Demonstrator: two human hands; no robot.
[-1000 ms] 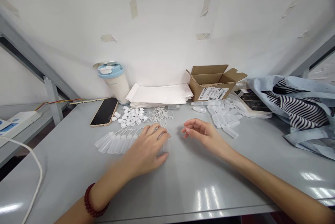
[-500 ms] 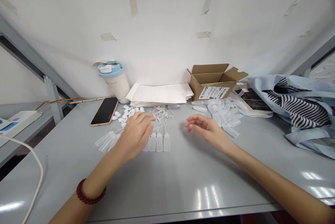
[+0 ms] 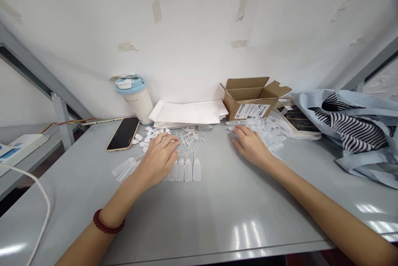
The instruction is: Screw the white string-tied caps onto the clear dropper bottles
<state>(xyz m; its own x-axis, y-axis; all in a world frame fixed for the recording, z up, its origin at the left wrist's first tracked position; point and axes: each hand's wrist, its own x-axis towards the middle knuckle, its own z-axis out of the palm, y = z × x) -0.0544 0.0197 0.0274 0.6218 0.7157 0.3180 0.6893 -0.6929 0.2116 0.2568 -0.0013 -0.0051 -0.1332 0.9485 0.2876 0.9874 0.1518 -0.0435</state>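
The left hand (image 3: 159, 157) and right hand (image 3: 252, 146) extend palm-down, well apart.

So the cardboard box (image 3: 252, 106) sat flaps-up at the back of the grey table (image 3: 205, 216). Just in front of it, the person's right hand (image 3: 251, 146) was loosely spread by a pile of translucent bottles (image 3: 271, 133). Left of the box: white envelopes (image 3: 189, 112), then a blue-lidded cup (image 3: 139, 102). Front-left of it, the left hand (image 3: 160, 156) kinda covered some corded bottles (image 3: 188, 170).

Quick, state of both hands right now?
Left hand: over the bottle row, underside hidden; grip cannot be told.
Right hand: open, thumb and fingers apart, at the loose bottles.
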